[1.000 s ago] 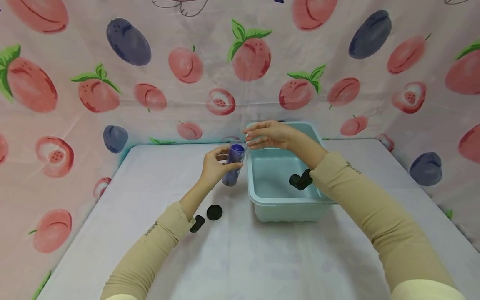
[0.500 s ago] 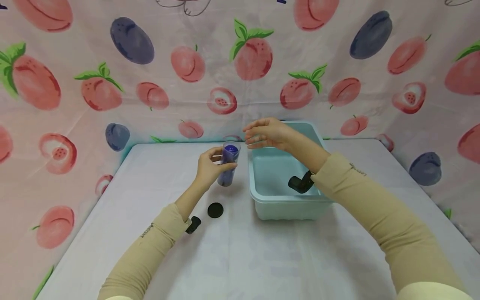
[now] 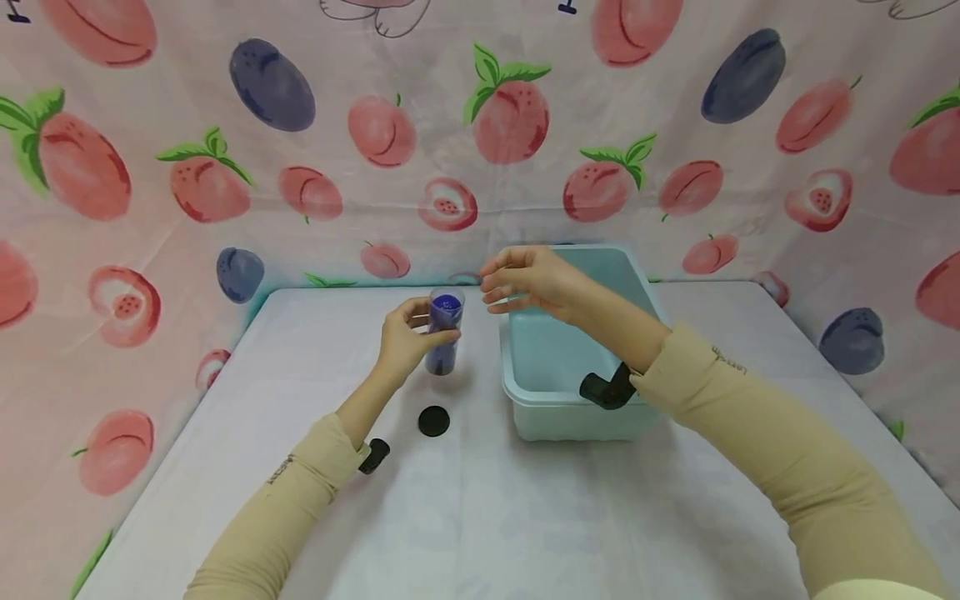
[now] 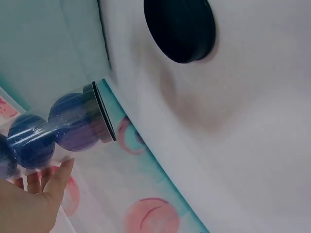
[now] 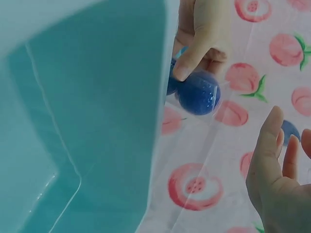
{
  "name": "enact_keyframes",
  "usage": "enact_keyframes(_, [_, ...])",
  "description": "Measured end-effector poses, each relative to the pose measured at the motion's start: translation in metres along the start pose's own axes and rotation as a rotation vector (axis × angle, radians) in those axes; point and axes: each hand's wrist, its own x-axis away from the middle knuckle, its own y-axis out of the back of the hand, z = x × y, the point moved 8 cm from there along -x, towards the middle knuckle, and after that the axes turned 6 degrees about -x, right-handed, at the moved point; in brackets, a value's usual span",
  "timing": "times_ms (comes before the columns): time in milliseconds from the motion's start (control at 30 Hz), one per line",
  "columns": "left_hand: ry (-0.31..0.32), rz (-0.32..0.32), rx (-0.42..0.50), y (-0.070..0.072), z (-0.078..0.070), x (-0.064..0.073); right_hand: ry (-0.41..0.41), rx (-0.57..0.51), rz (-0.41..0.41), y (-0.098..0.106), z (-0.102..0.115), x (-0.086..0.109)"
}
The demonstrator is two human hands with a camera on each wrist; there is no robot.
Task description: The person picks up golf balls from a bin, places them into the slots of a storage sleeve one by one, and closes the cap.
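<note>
My left hand (image 3: 405, 340) grips a clear plastic tube (image 3: 444, 333) around its side and holds it upright above the table. Blue balls (image 4: 31, 141) are stacked inside it, and a dark base closes its lower end in the left wrist view. The tube's top is uncovered, with a ball (image 5: 199, 93) near the rim in the right wrist view. My right hand (image 3: 536, 283) hovers over the left rim of a light blue bin, its fingers loosely extended with nothing in them. A round black lid (image 3: 433, 421) lies on the table below the tube.
The light blue bin (image 3: 570, 417) stands right of the tube. Black wrist-camera mounts (image 3: 606, 390) show beside each sleeve. A white cloth covers the table (image 3: 480, 517), and a fruit-print curtain (image 3: 442, 83) hangs behind and at the sides.
My left hand has carried the tube leftward, away from the bin and from my right hand. My right hand stays near the bin's rim, still holding nothing.
</note>
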Motion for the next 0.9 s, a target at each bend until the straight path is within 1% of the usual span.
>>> enact_keyframes(133, [0.013,-0.014,-0.005,0.008,0.006,0.002,0.019,0.031,0.011,-0.009,-0.001,0.007])
enact_keyframes(333, [0.038,-0.057,-0.034,0.02,0.015,0.005,0.067,0.096,0.024,-0.03,-0.009,0.022])
enact_keyframes(500, [0.042,-0.085,-0.05,0.028,0.023,0.007,0.168,0.138,0.045,-0.043,-0.018,0.034])
enact_keyframes(600, [0.046,-0.09,-0.07,0.033,0.028,0.01,0.242,0.204,0.074,-0.049,-0.024,0.04])
enact_keyframes(700, [0.057,-0.085,-0.071,0.037,0.034,0.012,0.309,0.279,0.087,-0.054,-0.032,0.042])
enact_keyframes(800, [0.074,-0.078,-0.055,0.041,0.039,0.014,0.358,0.333,0.095,-0.059,-0.042,0.045])
enact_keyframes(900, [0.091,-0.075,-0.031,0.044,0.043,0.015,0.385,0.361,0.104,-0.064,-0.054,0.049])
